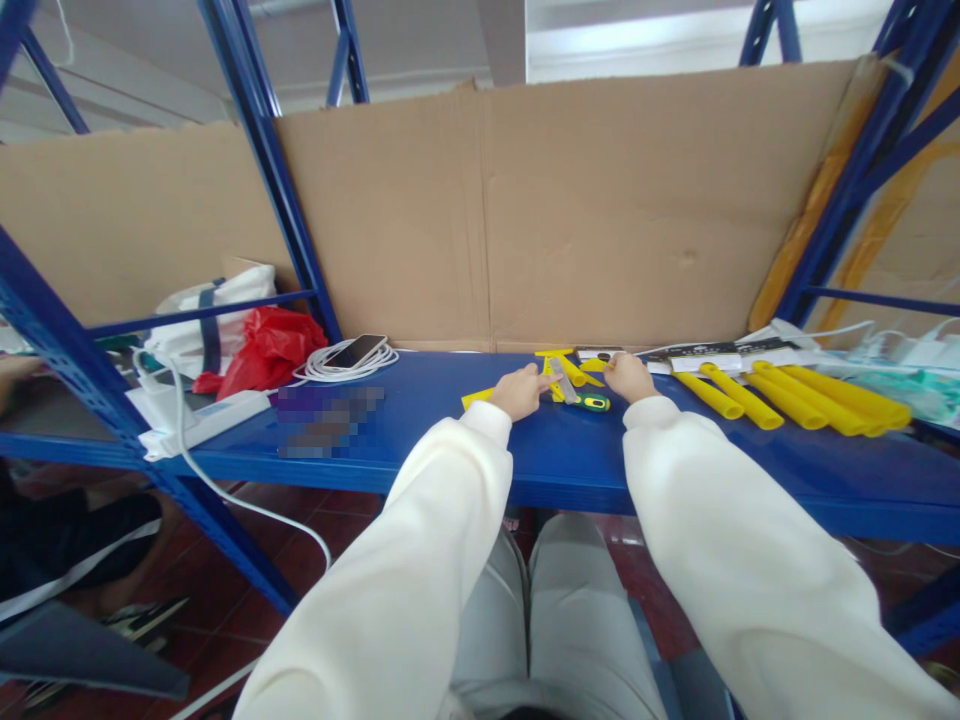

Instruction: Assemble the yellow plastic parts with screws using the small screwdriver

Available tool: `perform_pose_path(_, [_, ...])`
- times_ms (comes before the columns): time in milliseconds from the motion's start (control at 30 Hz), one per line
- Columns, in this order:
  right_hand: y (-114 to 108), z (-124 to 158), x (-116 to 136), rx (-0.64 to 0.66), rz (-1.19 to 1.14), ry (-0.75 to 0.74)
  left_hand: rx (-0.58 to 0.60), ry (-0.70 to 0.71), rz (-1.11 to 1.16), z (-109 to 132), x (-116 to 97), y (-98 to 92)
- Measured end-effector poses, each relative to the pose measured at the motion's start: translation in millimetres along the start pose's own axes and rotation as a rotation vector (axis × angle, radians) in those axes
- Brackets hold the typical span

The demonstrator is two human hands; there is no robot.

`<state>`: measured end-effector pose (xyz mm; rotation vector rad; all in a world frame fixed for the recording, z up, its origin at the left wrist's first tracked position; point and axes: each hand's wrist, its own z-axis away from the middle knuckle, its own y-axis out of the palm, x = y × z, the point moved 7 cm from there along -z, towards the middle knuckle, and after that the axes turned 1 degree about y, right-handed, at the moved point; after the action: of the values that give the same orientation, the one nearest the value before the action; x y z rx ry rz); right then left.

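Note:
My left hand (519, 392) is closed at the middle of the blue shelf, around a yellow part (478, 398) whose end sticks out on its left. By its fingertips is a small clear-grey piece (564, 383) among more yellow pieces (573, 372). To the right, my right hand (628, 377) is closed with its fingers pinched beside a small yellow piece (594, 365); what lies inside the pinch is hidden. Between the hands a screwdriver with a green and black handle (592, 402) rests on the shelf.
Several yellow tubes (821, 400) lie at right, partly over black-and-white strips (697, 358). On the left are a phone (360, 350) on a coiled white cable (322, 365), a red plastic bag (271, 348) and a white power strip (210, 420). Cardboard (600, 210) closes the back; blue posts (281, 200) flank it.

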<state>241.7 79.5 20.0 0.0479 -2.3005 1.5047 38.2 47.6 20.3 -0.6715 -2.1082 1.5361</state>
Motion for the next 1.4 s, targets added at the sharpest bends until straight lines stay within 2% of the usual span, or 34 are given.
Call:
perform_pose_path(200, [-17.7,-11.9,-15.3,-0.294,-0.407,0.066,-0.048,0.039,0.017,-0.7,-0.1,0.4])
perform_pose_path(300, [-17.6,-13.2,-18.2,-0.351,-0.654,0.101,-0.062,0.052,0.016,-0.9,-0.1,-0.3])
perform_pose_path(367, [-11.0,-11.7,-11.7,-0.27,-0.871,0.096,-0.073,0.057,0.021,-1.1,-0.3,-1.1])
perform_pose_path(467, [-0.6,-2.7,9.4,-0.05,-1.088,0.061,-0.093,0.062,0.031,-1.3,-0.8,-2.9])
perform_pose_path(567, [2.1,10.1,27.4,0.08,-1.11,0.042,-0.109,0.058,0.035,-1.1,-1.1,-4.4])
perform_pose_path(733, [5.2,22.0,42.1,0.214,-1.029,0.048,-0.125,0.046,0.029,-0.3,-1.5,-6.7])
perform_pose_path(900, [4.7,29.4,47.5,0.297,-0.95,0.009,-0.103,0.032,0.028,1.4,-2.8,-8.1])
perform_pose_path(1133, [6.6,32.7,54.1,0.374,-1.011,-0.149,-0.107,0.054,0.029,-0.1,-3.6,-6.5])
perform_pose_path(1400, [13.3,29.2,52.0,0.363,-1.037,-0.098,-0.098,0.073,0.023,-1.3,-5.4,-4.7])
